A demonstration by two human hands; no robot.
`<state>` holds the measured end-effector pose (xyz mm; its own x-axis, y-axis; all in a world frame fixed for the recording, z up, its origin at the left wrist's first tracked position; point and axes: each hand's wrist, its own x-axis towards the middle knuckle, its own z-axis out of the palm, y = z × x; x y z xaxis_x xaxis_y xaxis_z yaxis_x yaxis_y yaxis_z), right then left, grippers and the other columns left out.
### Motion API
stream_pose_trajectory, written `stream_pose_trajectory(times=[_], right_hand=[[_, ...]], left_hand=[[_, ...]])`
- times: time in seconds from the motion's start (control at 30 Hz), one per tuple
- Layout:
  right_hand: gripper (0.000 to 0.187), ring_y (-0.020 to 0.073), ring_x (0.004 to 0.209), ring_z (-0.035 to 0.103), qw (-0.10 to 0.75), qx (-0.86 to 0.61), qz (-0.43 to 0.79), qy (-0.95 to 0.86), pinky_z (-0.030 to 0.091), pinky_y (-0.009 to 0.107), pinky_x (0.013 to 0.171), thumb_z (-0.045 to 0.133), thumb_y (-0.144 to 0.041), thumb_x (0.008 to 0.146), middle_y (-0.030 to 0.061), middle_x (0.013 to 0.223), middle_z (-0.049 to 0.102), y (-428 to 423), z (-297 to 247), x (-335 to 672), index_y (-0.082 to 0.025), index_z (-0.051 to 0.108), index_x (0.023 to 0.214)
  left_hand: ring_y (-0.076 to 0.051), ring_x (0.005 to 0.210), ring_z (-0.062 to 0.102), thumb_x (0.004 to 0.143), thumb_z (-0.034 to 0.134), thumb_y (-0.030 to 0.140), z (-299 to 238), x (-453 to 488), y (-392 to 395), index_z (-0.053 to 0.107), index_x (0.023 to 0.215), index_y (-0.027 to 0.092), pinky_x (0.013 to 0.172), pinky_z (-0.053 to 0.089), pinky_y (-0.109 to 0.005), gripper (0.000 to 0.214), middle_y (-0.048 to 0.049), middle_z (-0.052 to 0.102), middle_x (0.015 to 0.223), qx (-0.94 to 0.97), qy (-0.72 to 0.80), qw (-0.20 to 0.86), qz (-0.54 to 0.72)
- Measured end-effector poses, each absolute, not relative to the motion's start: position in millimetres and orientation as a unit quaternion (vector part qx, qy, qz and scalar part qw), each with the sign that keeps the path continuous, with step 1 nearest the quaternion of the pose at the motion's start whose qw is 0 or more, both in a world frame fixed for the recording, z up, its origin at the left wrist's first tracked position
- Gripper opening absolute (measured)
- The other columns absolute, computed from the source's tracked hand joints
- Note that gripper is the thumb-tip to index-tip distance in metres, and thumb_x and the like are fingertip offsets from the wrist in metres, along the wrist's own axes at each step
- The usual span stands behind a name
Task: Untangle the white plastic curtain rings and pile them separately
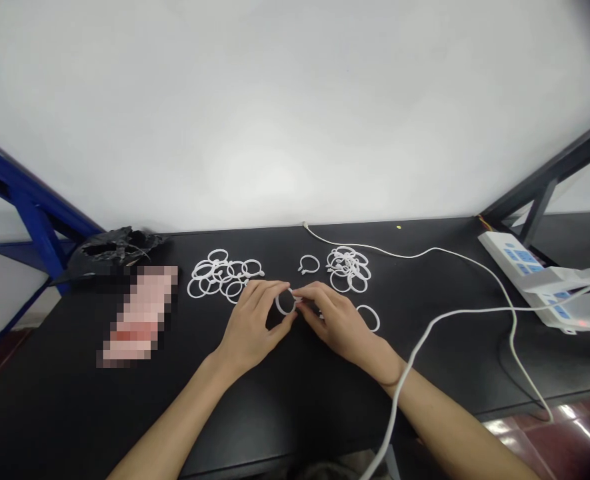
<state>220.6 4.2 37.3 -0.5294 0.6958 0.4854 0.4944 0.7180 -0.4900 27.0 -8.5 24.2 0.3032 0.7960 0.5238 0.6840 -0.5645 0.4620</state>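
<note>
Between my hands is a white plastic ring point(281, 311) with a small tab on its right side. My left hand point(252, 323) pinches the ring's left side between thumb and fingers. At its right, my right hand point(342, 323) has its fingertips closed on the tab end, which they partly hide. A loose group of similar rings point(223, 274) lies left of my hands, and a tighter heap of rings point(347, 265) lies behind my right hand. One single ring point(318, 264) rests between the two groups. Another ring point(377, 322) is partly covered by my right hand.
On the black table point(275, 400) a white cable point(425, 333) loops past my right forearm. A white power strip point(525, 267) with plugged-in adapters stands at the right. Crumpled black plastic point(119, 247) and a blurred pinkish item point(145, 313) lie left. A white wall point(295, 120) rises behind.
</note>
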Motion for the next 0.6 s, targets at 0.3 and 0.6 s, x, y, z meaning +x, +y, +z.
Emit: stream_pose_trajectory(times=[0.3,0.6], right_hand=[[0.016,0.0154,0.083,0.059,0.348,-0.336,0.167,-0.859,0.051,0.029,0.073,0.049,-0.018,0.097,0.0044,0.091,0.064,6,39,223,-0.022,0.057,0.11],[0.024,0.0211,0.096,0.059,0.321,-0.395,0.116,-0.853,0.052,0.037,0.085,0.051,-0.025,0.097,0.0069,0.101,0.069,15,34,224,-0.022,0.058,0.12]], left_hand=[[-0.023,0.105,0.058,0.09,0.06,0.025,25,25,-10,0.055,0.119,0.022,0.093,0.05,-0.043,0.03,-0.0063,0.066,0.11,0.809,0.447,0.059,0.378],[-0.026,0.107,0.055,0.091,0.058,0.026,21,22,-5,0.057,0.12,0.018,0.097,0.046,-0.046,0.03,-0.0084,0.067,0.113,0.806,0.49,0.001,0.334]])
